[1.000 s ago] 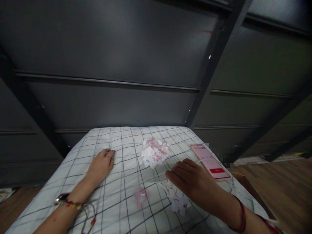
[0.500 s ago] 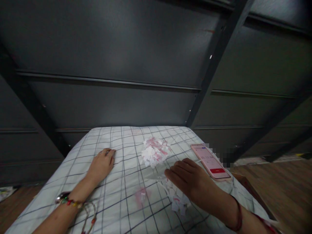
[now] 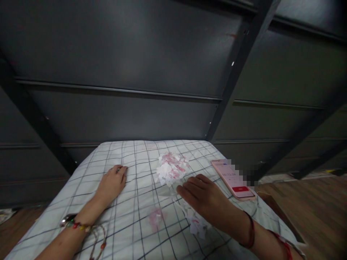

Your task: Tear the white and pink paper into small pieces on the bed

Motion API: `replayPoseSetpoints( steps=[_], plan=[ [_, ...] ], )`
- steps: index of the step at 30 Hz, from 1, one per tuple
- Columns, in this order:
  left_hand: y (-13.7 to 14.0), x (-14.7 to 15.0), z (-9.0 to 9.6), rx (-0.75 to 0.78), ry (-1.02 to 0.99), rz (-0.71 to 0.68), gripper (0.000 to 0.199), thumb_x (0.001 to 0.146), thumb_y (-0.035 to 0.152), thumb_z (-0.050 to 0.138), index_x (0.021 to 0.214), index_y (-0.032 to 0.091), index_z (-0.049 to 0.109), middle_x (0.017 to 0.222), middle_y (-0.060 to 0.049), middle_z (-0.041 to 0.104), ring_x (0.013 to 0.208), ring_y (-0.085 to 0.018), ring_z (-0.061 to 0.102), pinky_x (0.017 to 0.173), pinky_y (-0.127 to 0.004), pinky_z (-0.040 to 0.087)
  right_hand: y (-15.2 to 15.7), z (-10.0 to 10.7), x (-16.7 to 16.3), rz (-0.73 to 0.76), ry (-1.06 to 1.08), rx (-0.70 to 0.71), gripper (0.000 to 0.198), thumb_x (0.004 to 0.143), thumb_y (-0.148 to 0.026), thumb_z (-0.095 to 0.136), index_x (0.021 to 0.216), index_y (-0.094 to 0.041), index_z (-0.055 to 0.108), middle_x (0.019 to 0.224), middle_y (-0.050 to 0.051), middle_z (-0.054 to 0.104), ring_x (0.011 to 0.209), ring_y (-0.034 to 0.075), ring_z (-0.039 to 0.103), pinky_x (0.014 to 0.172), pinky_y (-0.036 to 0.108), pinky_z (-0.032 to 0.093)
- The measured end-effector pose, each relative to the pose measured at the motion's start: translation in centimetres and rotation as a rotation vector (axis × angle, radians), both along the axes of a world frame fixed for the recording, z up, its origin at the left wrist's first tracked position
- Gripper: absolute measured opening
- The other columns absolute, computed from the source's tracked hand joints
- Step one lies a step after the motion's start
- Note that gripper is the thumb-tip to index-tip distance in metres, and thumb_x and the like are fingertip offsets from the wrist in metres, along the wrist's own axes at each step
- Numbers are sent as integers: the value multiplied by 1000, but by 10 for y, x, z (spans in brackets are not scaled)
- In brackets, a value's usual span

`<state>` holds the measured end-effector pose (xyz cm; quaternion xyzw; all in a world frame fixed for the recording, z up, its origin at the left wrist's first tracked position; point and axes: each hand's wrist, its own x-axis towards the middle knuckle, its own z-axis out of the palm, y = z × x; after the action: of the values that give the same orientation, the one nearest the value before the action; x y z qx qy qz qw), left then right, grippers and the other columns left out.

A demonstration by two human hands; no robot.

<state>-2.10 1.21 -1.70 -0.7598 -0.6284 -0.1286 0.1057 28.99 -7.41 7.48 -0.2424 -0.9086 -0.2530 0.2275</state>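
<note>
On the left side of the checked cloth lies my left hand point(image 3: 112, 182), palm down with fingers resting on the fabric and a ring on one finger. It holds nothing. My right hand point(image 3: 202, 196) hovers right of centre, fingers curled and pressed together. What its fingertips grip is hidden, but a clear, film-like patch point(image 3: 166, 191) shows beside them. Just beyond is a heap of torn white and pink paper scraps point(image 3: 172, 169). A smaller group of scraps point(image 3: 197, 225) lies under and in front of my right hand, partly covered by it. A pink translucent piece point(image 3: 156, 217) lies nearer me.
A phone in a pink case point(image 3: 235, 180) lies at the cloth's right side, its screen lit. The white checked cloth point(image 3: 130, 224) covers the surface. A dark grey panel wall point(image 3: 121, 119) rises behind it. Wooden floor point(image 3: 303, 202) shows at right.
My right hand has shifted slightly left, closer to the paper heap, and the clear patch has shifted left with it. My left hand stays in place on the cloth.
</note>
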Motion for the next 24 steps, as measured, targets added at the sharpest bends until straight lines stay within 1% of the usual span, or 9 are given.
replayPoseSetpoints(
  steps=[3,6,8,10,12,14,19,22,24],
  plan=[
    [-1,0,1,0,2,-12,34,83,18,37,108,10,58,109,-15,57,94,-25,58,84,-37,46,-1,1,2,-3,-17,-33,17,84,-5,44,93,-12,56,72,3,60,69,15,53,62,30,39],
    [-1,0,3,-17,13,-5,35,83,18,36,110,9,57,110,-16,57,93,-25,58,84,-36,46,-7,7,7,10,-34,-66,15,83,-5,47,93,-12,56,72,3,60,68,15,53,63,30,39],
    [-2,0,2,-17,11,-3,36,83,18,35,110,9,57,109,-16,57,92,-25,58,84,-37,46,-11,12,12,11,-17,-46,16,84,-6,45,93,-11,57,72,3,60,68,16,53,63,30,39],
    [-1,-1,0,-4,-6,-6,35,83,18,35,109,10,57,109,-15,57,93,-25,58,83,-37,46,-14,15,19,-19,-1,0,18,85,-6,43,93,-11,57,72,4,61,67,15,53,62,30,39],
    [0,-2,-2,9,-22,-8,35,83,18,35,108,11,58,109,-15,57,92,-24,58,84,-38,46,-16,16,25,-64,-19,30,19,84,-4,42,93,-13,57,72,5,61,65,15,53,61,30,39],
    [0,-3,-3,13,-24,-13,35,83,18,35,108,12,58,108,-14,58,92,-24,58,84,-37,46,-17,13,27,-80,-44,35,20,83,-3,43,92,-14,57,71,4,61,65,15,53,61,30,39],
    [2,-3,-2,-1,10,-13,37,83,19,34,110,9,57,109,-16,57,93,-25,57,85,-37,45,-18,2,15,-18,-23,14,22,84,-4,39,90,-14,58,68,3,60,65,15,53,62,31,40],
    [2,-2,0,-19,16,-15,38,83,18,34,111,8,57,109,-16,56,93,-26,57,86,-37,45,-19,4,8,18,-3,-33,21,85,-5,40,90,-13,58,69,2,60,65,14,53,63,31,40],
    [1,-2,0,-17,14,-13,38,83,19,34,111,8,57,110,-16,56,93,-26,57,86,-37,45,-18,7,9,35,10,-26,19,85,-5,41,91,-12,57,70,3,60,66,15,53,64,31,40]
  ],
)
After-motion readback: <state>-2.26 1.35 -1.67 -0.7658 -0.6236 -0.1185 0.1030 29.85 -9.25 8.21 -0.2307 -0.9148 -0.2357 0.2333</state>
